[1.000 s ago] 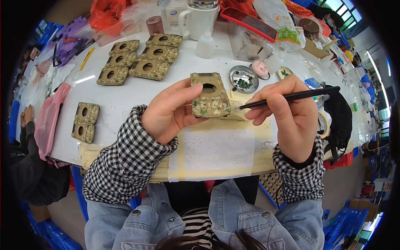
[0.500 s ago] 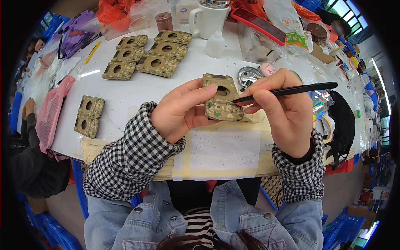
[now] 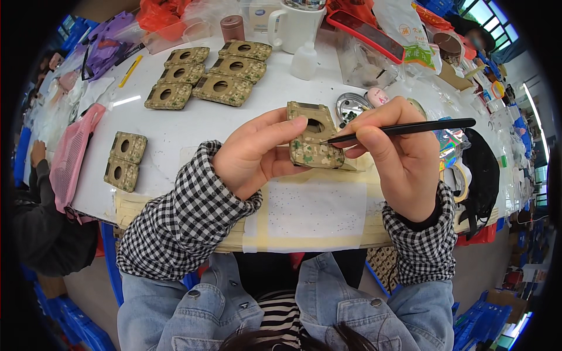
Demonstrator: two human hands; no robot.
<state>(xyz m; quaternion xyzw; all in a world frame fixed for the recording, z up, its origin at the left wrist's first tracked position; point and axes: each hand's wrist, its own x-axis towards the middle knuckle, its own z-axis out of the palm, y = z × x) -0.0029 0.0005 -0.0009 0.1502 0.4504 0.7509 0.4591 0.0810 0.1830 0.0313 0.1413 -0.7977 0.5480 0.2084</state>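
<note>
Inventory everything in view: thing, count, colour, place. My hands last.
Held camouflage shell: one, green-tan, centre
Other camouflage shells: eight, green-tan, left of centre
Tweezers: one, black, centre right
Mug: one, white, top middle
Squeeze bottle: one, white, before mug
Phone: one, red-edged, upper right
Round dish: one, silvery, right of centre
Tape roll: one, pale yellow, right
Paper sheet: one, white, near edge
Mesh bag: one, pink, left
Table: one, white, beneath
Remaining clutter: many items, mixed colours, around table's edges
Left hand: one, black-white sleeve, holding shell
Right hand: one, black-white sleeve, holding tweezers
</note>
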